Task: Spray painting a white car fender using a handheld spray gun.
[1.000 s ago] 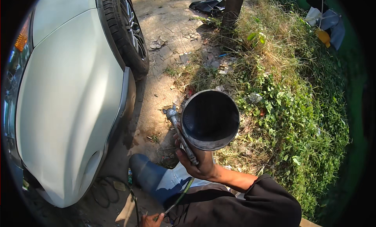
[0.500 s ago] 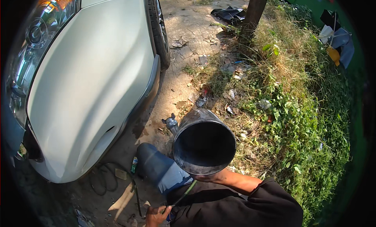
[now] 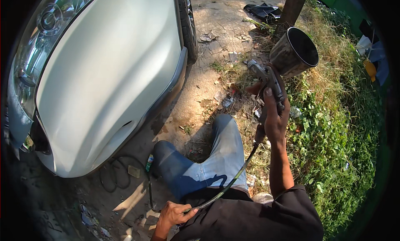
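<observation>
In my right hand (image 3: 273,114), a metal spray gun (image 3: 261,72) is gripped upright at the right of the view, with a round open cup (image 3: 291,55) on top, dark inside. A dark green hose (image 3: 229,183) runs from the gun's lower end down across my lap. My left hand (image 3: 179,212) is closed on that hose near the bottom middle. The pale car front (image 3: 100,83) with its headlight (image 3: 49,22) fills the left half, apart from the gun.
Coiled hose (image 3: 116,187) and a small bottle (image 3: 150,162) lie beside my bent legs (image 3: 221,145). A tyre (image 3: 189,37) stands behind the car's panel. A post (image 3: 289,14), black sheeting (image 3: 262,12), weeds (image 3: 341,149), scraps and a green wall with hanging items line the right.
My right hand has raised the gun and cup upward and to the right. The cup now shows more of its side. The view has shifted, showing more headlight and both my legs.
</observation>
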{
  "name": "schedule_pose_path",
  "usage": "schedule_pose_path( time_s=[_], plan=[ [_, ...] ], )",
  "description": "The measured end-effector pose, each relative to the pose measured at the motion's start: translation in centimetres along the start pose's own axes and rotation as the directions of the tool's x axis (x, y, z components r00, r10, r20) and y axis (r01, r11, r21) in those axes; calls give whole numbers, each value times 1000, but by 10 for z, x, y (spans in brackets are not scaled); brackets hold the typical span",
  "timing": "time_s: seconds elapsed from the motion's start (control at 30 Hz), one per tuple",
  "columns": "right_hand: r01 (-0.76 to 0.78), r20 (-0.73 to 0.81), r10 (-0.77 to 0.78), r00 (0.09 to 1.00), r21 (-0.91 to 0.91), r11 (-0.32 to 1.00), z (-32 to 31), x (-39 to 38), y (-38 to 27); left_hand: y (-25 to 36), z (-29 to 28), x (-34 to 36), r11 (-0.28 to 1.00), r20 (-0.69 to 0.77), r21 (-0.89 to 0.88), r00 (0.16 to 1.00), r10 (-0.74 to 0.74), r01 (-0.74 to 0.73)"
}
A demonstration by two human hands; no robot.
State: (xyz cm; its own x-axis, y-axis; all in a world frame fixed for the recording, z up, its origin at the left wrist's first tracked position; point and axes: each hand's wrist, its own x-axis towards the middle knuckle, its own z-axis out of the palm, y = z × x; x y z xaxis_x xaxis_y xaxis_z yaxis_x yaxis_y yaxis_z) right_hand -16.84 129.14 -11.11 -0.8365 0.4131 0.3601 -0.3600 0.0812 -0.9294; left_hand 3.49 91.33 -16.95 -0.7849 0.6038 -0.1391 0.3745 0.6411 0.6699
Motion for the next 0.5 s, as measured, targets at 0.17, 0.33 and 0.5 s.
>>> schedule_pose_path(
  time_s=[0.17, 0.33, 0.5],
  plan=[
    [-83, -215, 73, 974, -39, 996, -15, -8, 1, 8, -3, 20, 979, 80, -52, 978, -192, 196],
    [-137, -283, 116, 952, -56, 989, -23, -32, 31, -6, -1, -5, 948, 8, -34, 948, -317, 317],
    [-126, -211, 118, 970, -28, 992, 10, -56, 27, -3, -30, -58, 786, -90, 4, 783, -615, 618]
  ],
)
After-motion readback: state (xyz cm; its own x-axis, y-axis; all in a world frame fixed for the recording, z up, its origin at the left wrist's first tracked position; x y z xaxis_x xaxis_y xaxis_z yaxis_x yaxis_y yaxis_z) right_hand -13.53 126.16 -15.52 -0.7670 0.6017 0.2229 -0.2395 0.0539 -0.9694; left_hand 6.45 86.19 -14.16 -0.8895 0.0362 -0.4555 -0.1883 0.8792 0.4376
